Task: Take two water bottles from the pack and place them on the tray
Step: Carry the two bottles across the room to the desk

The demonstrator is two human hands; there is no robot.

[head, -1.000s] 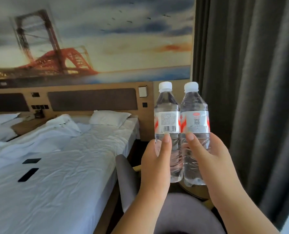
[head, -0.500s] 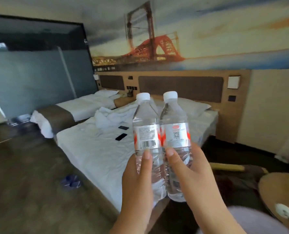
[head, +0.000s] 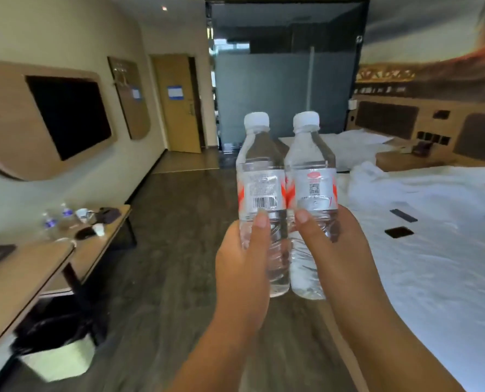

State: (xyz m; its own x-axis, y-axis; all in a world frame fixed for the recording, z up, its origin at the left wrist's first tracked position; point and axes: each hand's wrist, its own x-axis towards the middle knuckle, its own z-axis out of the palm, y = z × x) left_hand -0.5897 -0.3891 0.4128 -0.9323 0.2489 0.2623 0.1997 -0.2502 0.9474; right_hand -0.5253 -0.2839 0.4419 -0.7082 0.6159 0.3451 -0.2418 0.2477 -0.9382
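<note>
Two clear bottles (head: 286,199) (white caps), seemingly full.

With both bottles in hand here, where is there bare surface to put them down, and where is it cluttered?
The near end of the desk, this side of the white paper cup, is bare wood. Its far end is crowded: cups, dark items, two small bottles. The bed is open below the two black items. No tray shows.
</note>
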